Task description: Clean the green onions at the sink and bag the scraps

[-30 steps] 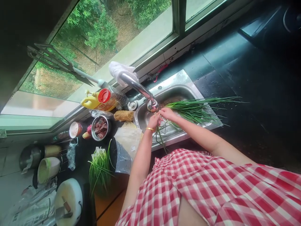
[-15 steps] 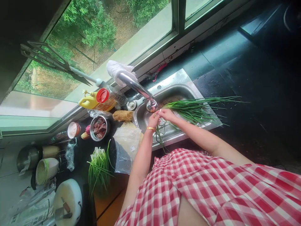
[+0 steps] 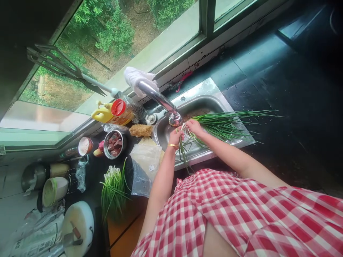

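Note:
Over the near left part of the steel sink [image 3: 211,85], my left hand [image 3: 176,137] is closed around a few scallions [image 3: 183,151]. Their white root ends poke up past my fingers, and the green leaves hang down over the sink's near edge. Just to the right is my right hand [image 3: 194,127], its fingers pinched together close to the white ends. What it grips, if anything, is too small to make out. A large bunch of scallions [image 3: 225,125] lies across the sink, leaves pointing right. Above my left hand is the faucet head [image 3: 175,119].
Left of the sink lie a loofah [image 3: 140,130], a plastic bag [image 3: 143,160], a metal bowl [image 3: 114,144] of dark reddish pieces and another scallion bunch [image 3: 114,189]. A cutting board [image 3: 85,217] with a cleaver stands farther left. A yellow jug [image 3: 103,113] is by the window.
My right hand has moved a little right, away from my left hand, so the white scallion ends show between them. My left hand keeps its hold.

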Demonstrator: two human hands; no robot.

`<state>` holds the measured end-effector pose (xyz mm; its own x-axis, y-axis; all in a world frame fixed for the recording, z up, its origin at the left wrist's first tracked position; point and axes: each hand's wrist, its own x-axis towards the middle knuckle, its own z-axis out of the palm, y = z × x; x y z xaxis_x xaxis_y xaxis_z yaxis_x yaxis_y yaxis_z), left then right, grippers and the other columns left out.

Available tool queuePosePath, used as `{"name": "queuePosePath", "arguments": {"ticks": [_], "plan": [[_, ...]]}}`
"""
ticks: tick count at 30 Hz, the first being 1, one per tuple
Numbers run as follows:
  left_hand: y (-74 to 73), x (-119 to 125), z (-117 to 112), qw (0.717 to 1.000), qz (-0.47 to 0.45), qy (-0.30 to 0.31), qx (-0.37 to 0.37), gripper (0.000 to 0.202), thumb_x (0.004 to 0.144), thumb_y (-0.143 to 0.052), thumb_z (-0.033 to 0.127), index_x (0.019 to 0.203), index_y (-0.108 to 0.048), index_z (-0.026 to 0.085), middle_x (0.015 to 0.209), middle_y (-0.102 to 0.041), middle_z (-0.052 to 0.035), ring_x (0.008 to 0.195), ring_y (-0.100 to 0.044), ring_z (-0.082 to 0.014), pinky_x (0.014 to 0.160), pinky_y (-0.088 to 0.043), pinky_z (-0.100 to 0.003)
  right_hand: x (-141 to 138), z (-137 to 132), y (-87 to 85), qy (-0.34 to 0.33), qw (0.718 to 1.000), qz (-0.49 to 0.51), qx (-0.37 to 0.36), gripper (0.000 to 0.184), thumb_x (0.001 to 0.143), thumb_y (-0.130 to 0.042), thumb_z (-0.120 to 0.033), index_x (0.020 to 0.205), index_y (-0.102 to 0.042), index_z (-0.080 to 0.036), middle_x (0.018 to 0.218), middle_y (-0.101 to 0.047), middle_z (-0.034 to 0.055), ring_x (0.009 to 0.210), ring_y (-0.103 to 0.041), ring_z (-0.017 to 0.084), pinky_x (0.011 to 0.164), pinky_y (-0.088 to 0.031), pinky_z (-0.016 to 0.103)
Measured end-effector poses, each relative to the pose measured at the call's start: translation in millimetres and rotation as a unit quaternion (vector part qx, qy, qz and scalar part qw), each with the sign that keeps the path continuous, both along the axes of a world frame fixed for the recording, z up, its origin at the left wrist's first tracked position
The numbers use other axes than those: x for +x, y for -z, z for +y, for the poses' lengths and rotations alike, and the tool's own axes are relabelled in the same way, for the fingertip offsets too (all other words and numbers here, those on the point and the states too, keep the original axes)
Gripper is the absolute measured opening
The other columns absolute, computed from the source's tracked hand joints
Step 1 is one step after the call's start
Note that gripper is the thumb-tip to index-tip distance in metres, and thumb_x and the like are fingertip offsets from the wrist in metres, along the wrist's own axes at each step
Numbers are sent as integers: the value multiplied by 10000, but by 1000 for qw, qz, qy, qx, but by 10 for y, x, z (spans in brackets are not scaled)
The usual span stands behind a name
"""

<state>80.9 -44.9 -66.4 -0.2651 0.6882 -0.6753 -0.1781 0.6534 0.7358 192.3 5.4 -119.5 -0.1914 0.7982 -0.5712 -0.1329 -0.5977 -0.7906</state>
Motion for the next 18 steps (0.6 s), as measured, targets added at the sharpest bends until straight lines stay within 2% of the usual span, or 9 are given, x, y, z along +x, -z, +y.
{"name": "queuePosePath", "arguments": {"ticks": [3, 5, 7, 10, 12, 16, 18], "plan": [[-3, -31, -10, 1000, 6, -10, 0, 474, 707, -621, 83, 1179, -578, 71, 561, -571, 43, 442, -503, -68, 461, -390, -196, 67, 102, 51, 52, 998, -19, -19, 177, 836, -500, -167, 661, -478, -175, 560, -462, -48, 453, -381, 61, 422, -309, 179], [0, -44, -14, 1000, 7, -11, 0, 467, 696, -627, 91, 1161, -581, 78, 564, -576, 42, 441, -504, -65, 463, -389, -193, 100, 139, 72, 63, 997, -17, -36, 91, 817, -540, -150, 733, -511, -170, 600, -500, -43, 477, -423, 63, 437, -339, 175], [6, -41, -12, 1000, 10, -5, 0, 464, 696, -636, 108, 1156, -576, 94, 568, -582, 44, 440, -506, -63, 466, -392, -190, 102, 122, 72, 3, 999, 20, -48, 40, 796, -593, -165, 799, -554, -157, 642, -558, -23, 501, -468, 72, 446, -361, 180], [26, -8, -2, 1000, 13, 13, 1, 457, 717, -654, 153, 1159, -540, 133, 564, -579, 56, 434, -522, -71, 469, -400, -188, 42, 19, 44, -115, 986, 115, -29, 162, 798, -638, -299, 806, -604, -141, 587, -559, -17, 474, -447, 73, 433, -339, 185], [49, 20, 6, 1000, 18, 18, -5, 426, 741, -670, 199, 1134, -509, 159, 553, -570, 66, 428, -530, -76, 472, -402, -185, -15, -49, 19, -126, 982, 141, 6, 226, 785, -648, -367, 766, -602, -146, 515, -514, -35, 453, -420, 72, 434, -329, 188], [95, 45, 8, 997, 68, 11, -27, 247, 795, -667, 293, 927, -502, 166, 514, -551, 57, 421, -529, -84, 467, -402, -190, -86, -68, -14, -76, 993, 57, 71, 254, 735, -661, -350, 624, -514, -175, 480, -482, -53, 425, -405, 73, 432, -320, 205], [90, 40, 3, 996, 81, 13, -31, 239, 808, -661, 340, 821, -495, 169, 496, -534, 51, 400, -504, -81, 443, -382, -193, -86, -33, -19, -73, 993, 16, 94, 238, 726, -649, -321, 603, -501, -180, 495, -501, -51, 412, -406, 72, 425, -312, 211]]}}
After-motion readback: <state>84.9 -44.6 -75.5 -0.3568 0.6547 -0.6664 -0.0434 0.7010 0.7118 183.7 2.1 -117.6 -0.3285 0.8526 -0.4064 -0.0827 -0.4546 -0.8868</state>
